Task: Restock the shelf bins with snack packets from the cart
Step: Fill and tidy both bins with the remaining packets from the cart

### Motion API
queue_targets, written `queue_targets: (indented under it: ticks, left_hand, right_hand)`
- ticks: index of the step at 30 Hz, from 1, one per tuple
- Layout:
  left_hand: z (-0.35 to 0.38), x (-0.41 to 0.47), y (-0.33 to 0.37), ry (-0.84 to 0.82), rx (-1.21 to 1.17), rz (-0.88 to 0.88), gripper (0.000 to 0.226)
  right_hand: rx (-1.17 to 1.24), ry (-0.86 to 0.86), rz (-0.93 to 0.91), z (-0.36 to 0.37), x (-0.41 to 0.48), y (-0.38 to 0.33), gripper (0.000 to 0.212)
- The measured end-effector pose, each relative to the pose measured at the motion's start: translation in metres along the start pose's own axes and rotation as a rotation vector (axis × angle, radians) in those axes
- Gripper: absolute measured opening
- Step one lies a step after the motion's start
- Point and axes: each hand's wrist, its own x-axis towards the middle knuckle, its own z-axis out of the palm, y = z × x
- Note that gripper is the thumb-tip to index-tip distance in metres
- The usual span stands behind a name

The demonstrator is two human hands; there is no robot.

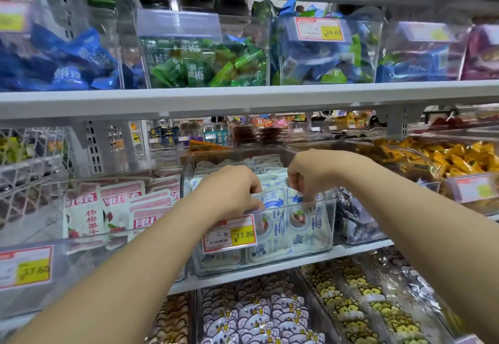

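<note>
A clear plastic bin (330,225) on the middle shelf holds several white-and-blue snack packets (279,219) standing on edge. Both my hands reach into it from above. My left hand (232,188) curls its fingers round the tops of the packets at the bin's front left, just above the yellow price tag (229,233). My right hand (305,175) pinches the top edge of the front packets a little to the right. The cart is out of view.
To the left is a bin of pink-and-white packets (108,208), to the right a bin of dark packets (356,222) and one of orange sweets (456,157). Blue and green packets fill the bins on the upper shelf (243,98). Cartoon-printed packets (259,314) lie below.
</note>
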Motion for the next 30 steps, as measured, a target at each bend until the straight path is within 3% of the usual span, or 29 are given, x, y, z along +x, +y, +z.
queue_targets:
  ticks: [6, 9, 13, 15, 17, 22, 30]
  left_hand:
    - [0.001, -0.009, 0.0, 0.043, -0.033, -0.042, 0.02]
    - [0.005, -0.026, 0.003, 0.264, -0.026, -0.021, 0.034]
    - [0.025, -0.049, 0.034, 0.534, -0.055, 0.253, 0.019]
    - [0.045, -0.058, 0.056, 0.571, -0.07, 0.406, 0.016]
    - [0.07, -0.067, 0.081, 0.496, -0.095, 0.488, 0.016]
    - [0.149, -0.086, 0.152, 0.216, -0.228, 0.553, 0.017]
    - [0.253, -0.124, 0.257, -0.086, -0.447, 0.631, 0.019]
  right_hand:
    - [0.146, 0.215, -0.052, 0.016, -0.023, 0.02, 0.023]
    - [0.063, 0.507, -0.121, 0.039, -0.051, 0.03, 0.025]
    - [0.0, 0.683, -0.27, 0.071, -0.097, 0.033, 0.022]
    - [0.007, 0.638, -0.303, 0.086, -0.125, 0.036, 0.021]
    - [0.035, 0.543, -0.298, 0.108, -0.159, 0.042, 0.018]
    - [0.023, 0.223, -0.105, 0.176, -0.255, 0.078, 0.022]
    - [0.001, -0.211, 0.162, 0.252, -0.36, 0.145, 0.023]
